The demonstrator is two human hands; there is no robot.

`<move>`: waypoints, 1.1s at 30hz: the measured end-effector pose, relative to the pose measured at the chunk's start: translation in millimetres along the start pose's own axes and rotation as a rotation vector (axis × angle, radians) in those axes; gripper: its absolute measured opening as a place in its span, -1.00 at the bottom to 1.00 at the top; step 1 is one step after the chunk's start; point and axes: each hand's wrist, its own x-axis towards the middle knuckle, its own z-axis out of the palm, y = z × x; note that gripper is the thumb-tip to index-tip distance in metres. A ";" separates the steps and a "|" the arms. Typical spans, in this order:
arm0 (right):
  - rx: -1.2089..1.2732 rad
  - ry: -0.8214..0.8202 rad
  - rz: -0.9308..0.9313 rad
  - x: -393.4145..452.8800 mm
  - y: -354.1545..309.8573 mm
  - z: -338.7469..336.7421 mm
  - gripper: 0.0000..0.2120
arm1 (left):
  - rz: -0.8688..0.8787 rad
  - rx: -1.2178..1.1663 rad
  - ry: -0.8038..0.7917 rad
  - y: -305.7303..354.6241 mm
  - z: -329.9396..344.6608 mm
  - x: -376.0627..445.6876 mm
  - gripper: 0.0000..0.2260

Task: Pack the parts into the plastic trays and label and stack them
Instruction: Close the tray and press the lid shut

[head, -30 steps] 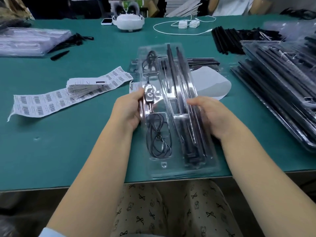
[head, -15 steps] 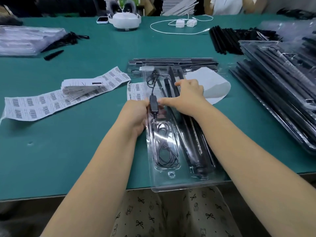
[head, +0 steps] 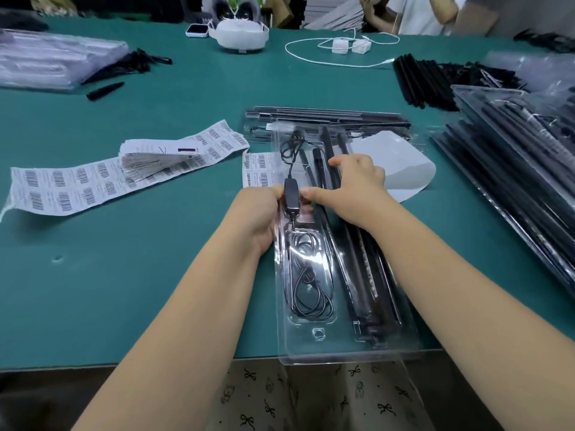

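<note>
The green tabletop (head: 149, 275) carries barcode label sheets (head: 93, 185) at left and a clear plastic tray (head: 345, 353) overhanging its near edge. Packed trays (head: 516, 169) are stacked at right, with loose black rods (head: 420, 79) beyond them. At the far side lie a white headset (head: 239, 35), a phone (head: 197, 30) and a white cable (head: 326, 59).

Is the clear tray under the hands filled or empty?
Filled: the clear tray holds a coiled cable and black rods in its compartments.
</note>
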 end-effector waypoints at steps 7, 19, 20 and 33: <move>-0.095 0.084 -0.115 33.4 8.2 -37.2 -0.55 | 0.046 0.240 0.017 -0.8 2.0 -6.5 -0.79; 0.119 -0.607 0.162 157.8 -21.9 -73.0 -0.78 | 0.090 0.055 -0.131 -3.0 -4.1 -1.0 -0.77; 0.150 -0.654 0.159 161.6 -21.1 -73.4 -0.80 | 0.092 0.050 -0.132 -2.6 -4.1 -0.3 -0.77; 0.528 -0.499 0.294 162.0 -30.4 -47.5 -0.69 | 0.103 0.093 -0.097 -1.9 -13.1 7.3 -0.62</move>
